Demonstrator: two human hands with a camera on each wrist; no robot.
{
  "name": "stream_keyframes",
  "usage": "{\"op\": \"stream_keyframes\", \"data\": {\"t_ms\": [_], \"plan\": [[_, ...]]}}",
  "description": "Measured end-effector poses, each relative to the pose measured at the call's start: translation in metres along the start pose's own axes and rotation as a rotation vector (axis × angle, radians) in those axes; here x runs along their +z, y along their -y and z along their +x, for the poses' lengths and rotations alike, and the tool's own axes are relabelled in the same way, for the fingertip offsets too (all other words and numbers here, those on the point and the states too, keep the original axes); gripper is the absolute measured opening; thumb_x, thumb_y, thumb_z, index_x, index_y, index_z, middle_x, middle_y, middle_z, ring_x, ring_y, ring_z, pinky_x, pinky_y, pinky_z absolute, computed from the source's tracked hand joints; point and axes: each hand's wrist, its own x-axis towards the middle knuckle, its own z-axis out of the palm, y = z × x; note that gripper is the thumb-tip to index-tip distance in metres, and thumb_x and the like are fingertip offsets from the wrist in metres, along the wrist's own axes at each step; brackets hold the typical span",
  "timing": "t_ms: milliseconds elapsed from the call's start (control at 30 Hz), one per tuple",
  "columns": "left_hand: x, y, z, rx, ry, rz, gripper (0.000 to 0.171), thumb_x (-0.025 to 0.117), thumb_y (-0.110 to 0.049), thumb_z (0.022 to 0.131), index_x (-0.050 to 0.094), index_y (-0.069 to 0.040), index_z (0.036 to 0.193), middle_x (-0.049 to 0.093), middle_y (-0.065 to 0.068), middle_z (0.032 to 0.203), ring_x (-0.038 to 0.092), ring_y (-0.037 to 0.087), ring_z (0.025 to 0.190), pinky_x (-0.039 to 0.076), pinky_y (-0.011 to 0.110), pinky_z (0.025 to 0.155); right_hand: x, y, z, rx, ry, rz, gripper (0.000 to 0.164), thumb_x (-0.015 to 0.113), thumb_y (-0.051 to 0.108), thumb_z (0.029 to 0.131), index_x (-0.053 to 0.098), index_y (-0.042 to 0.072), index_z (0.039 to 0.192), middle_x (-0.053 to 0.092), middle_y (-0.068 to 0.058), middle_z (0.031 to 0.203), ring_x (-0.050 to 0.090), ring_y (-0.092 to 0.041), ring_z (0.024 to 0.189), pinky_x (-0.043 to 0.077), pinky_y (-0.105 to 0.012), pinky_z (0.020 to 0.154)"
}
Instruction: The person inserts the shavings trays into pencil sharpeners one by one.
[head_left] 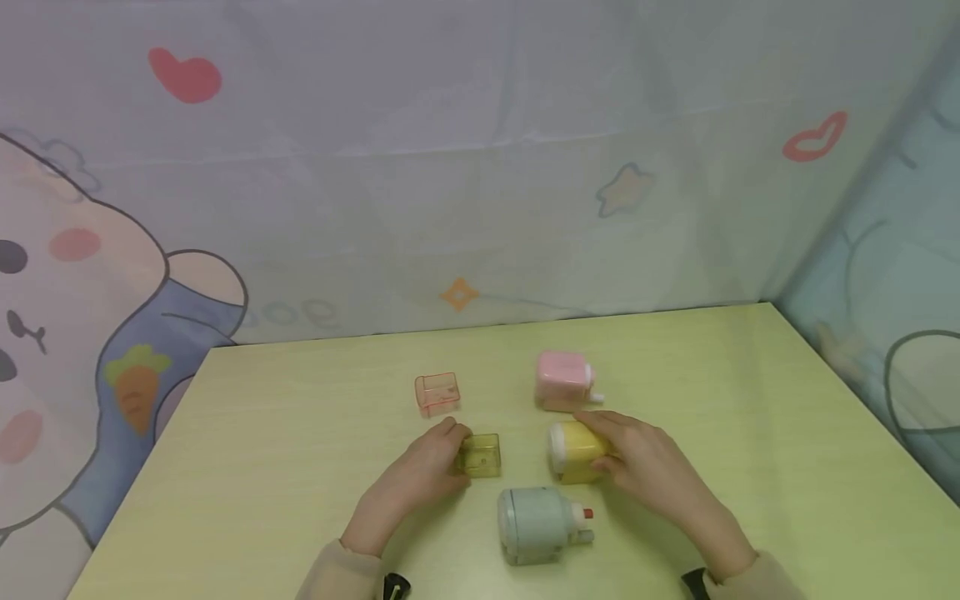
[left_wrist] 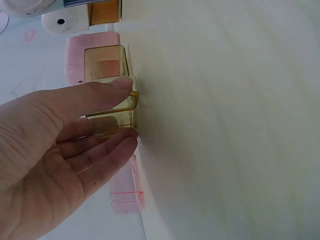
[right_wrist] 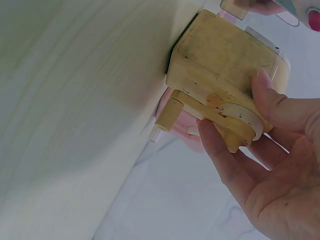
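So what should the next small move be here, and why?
Probably to move the clear yellow tray toward the yellow sharpener: the left hand pinches the tray, the right hand holds the sharpener, their colours match, and a gap separates them.

Pale yellowish table (head_left: 712, 400), grey-green sharpener (head_left: 532, 521) near front, pink sharpener (head_left: 561, 382) farther back, clear pink tray (head_left: 438, 395) left of it
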Motion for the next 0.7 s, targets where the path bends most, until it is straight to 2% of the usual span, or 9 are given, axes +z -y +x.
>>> {"op": "stream_keyframes", "data": {"t_ms": [700], "plan": [[0.0052,-0.0048,0.0061,0.021,0.003,0.003,0.048,0.076,-0.013,0.067,0.054,0.002,0.107,0.052,0.005,0.09,0.046,0.012,0.078,0.051,0.031,0.073,0.0059,0.0092,0.0065,0.015,0.018,0.008,0.073,0.077,0.009,0.063,0.048,0.015,0.13,0.061,-0.017,0.116,0.057,-0.027,0.096,0.053,-0.049,0.076]]}}
